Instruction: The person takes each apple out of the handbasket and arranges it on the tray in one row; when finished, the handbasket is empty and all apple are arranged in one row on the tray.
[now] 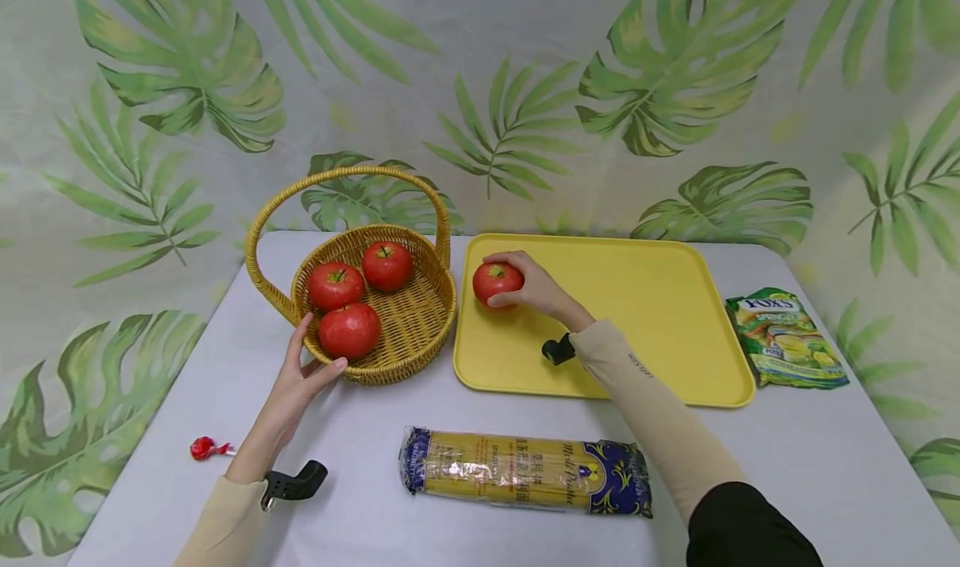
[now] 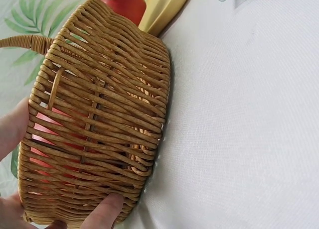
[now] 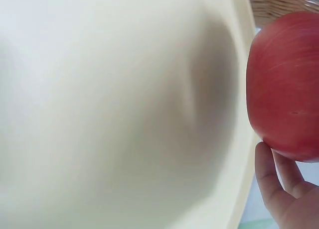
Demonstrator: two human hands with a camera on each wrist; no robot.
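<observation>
My right hand (image 1: 540,288) grips a red apple (image 1: 495,283), thumb and fingers at its sides, over the left part of the yellow tray (image 1: 615,325). The right wrist view shows that apple (image 3: 286,87) close up, with a shadow on the tray beside it. My left hand (image 1: 288,392) holds the near-left side of a wicker basket (image 1: 408,325). In the left wrist view, fingers (image 2: 105,211) lie against the basket's woven wall (image 2: 109,119). Inside the basket are three more red apples (image 1: 349,331), on its left and back.
A long pack of spaghetti (image 1: 510,471) lies in front of the tray. Right of the tray is a green candy bag (image 1: 786,339). A red-wrapped lollipop (image 1: 202,448) lies left of my left wrist. The basket's tall arched handle (image 1: 352,171) rises over its back.
</observation>
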